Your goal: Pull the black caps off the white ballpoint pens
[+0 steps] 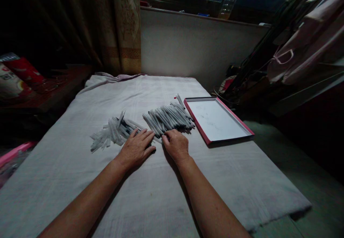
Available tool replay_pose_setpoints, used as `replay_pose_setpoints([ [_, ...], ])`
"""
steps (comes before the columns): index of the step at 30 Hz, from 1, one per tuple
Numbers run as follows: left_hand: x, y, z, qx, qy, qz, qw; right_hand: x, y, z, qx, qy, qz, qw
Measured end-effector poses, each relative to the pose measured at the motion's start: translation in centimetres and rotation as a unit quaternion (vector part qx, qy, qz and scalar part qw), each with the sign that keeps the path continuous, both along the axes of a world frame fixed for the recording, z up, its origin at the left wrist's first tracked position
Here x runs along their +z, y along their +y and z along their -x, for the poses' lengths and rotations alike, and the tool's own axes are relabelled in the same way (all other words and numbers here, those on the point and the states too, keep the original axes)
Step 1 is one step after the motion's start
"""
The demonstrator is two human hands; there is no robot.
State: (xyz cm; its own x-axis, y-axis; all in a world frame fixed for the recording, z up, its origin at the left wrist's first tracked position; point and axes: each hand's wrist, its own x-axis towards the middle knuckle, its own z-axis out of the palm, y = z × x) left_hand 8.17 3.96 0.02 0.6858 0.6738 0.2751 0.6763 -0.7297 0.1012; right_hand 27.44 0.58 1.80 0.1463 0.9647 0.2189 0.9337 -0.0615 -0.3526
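My left hand (138, 145) lies palm down with its fingers apart, over the near right edge of a loose pile of clear-barrelled pens (114, 130). Those pens point in several directions. Close by, my right hand (176, 144) has its fingers curled in, pinching the end of a pale pen (158, 140) that shows between the two hands. Just beyond the right hand is a neater row of pens (169, 116) lying side by side, their dark ends toward me and to the right. The right fingertips are partly hidden.
A shallow pink-edged box lid (220, 120) with a white inside lies right of the pens. A tiny red piece (175, 97) is behind the row. White cloth (150, 195) covers the table. A dark side table (53, 91) with packages stands left, a curtain (118, 27) behind.
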Motion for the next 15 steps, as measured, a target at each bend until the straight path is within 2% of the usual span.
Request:
replay_pose_setpoints([
  [6, 0.3, 0.1, 1.7, -0.006, -0.002, 0.001, 1.000, -0.8, 0.4, -1.2, -0.043, 0.122, -0.088, 0.988],
  [11, 0.4, 0.2, 3.1, 0.007, -0.012, -0.015, 1.000, -1.3, 0.7, -1.7, -0.054, 0.277, -0.175, 0.943],
  [15, -0.3, -0.2, 3.3, 0.032, -0.039, -0.052, 0.997, -1.6, 0.7, -1.5, -0.025, 0.364, -0.197, 0.910],
])
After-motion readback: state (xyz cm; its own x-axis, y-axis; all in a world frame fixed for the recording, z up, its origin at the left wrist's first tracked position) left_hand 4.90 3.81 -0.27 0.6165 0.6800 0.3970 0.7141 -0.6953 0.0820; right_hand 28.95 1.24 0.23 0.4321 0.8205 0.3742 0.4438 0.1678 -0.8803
